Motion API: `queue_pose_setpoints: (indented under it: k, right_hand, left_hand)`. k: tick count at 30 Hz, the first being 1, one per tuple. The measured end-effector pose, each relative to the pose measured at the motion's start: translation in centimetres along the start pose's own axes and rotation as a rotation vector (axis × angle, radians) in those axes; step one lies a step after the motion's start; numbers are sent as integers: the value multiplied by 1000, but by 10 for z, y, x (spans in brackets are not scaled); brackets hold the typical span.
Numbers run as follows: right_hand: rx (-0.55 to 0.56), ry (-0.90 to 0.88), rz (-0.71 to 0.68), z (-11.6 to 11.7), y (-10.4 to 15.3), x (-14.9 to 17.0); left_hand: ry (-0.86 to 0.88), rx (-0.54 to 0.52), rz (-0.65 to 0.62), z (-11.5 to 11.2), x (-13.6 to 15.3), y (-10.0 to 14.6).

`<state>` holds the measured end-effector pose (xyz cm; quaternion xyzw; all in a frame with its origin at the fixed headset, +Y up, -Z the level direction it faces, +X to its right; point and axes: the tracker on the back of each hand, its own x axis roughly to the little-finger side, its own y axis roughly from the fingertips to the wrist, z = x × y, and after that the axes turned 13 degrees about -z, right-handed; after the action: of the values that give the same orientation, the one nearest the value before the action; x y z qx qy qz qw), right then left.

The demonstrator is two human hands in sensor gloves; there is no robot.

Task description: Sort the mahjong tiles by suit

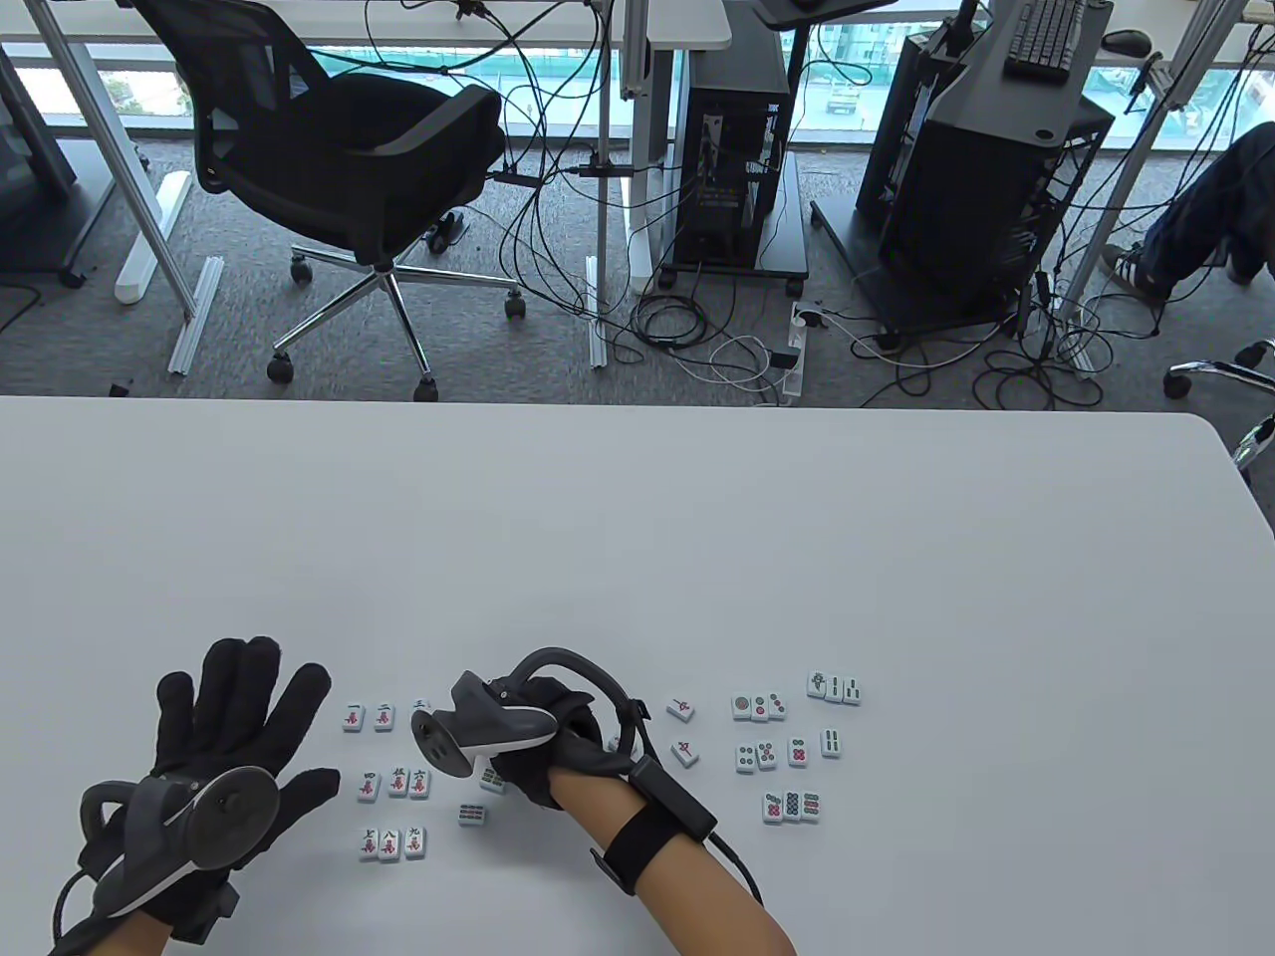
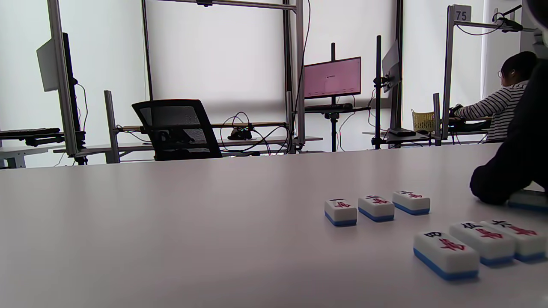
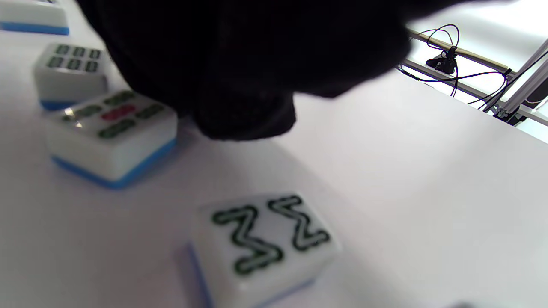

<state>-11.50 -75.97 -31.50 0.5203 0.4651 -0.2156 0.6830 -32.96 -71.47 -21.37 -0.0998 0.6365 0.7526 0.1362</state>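
- Left hand [image 1: 234,742]: lies flat on the white counter [image 1: 697,558] at the near left, fingers spread and released, gripping nothing; a tracker is strapped across its back.
- Right hand [image 1: 543,742]: lowered over the tiles near the middle of the layout, fingers curled downward. Whether it grips a tile cannot be told, as the glove hides the fingertips in both the table and right wrist views.
- Character tiles [image 1: 390,782]: three short rows, face up, just right of the left hand; the left wrist view shows two of these rows [image 2: 479,246] with blue undersides.
- Bamboo tile [image 1: 472,815]: alone, near the right hand's wrist. In the right wrist view, a zigzag-marked tile [image 3: 263,244] lies in the foreground, with a red-and-green bamboo tile [image 3: 113,139] close beside the dark glove.
- Two loose character tiles [image 1: 683,732]: right of the right hand, slightly apart and tilted.
- Circle tiles [image 1: 772,757]: grouped in rows further right.
- Bamboo group [image 1: 835,688]: at the far right edge of the layout.
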Motion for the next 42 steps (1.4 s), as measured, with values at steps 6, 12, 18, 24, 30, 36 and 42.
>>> queue_pose_setpoints:
  k: [6,12,18,24,30,36,42]
  right_hand:
    - [20,-33,-16,3,-1,2]
    - [165,-7,12,-13,26,12]
    - [247,13,135,-32,111,45]
    - [189,-47,321,-5,205,82]
    - [48,-130,464,58,257,104]
    - [-26,-225,505,105,269,109]
    - [-20,-220,483,122,263,103]
  left_hand:
    - [-7,2,-4,0,-1,0]
    - [-14,4,-8,1,-2,0]
    - [-16,-1,-2,1,-2,0]
    - [-16,-2,11,2,-1,1]
    - [-20,1,21,2,-1,1]
    - [-30,16,28,1,-2,1]
    - [-36,31,33,1,-3,1]
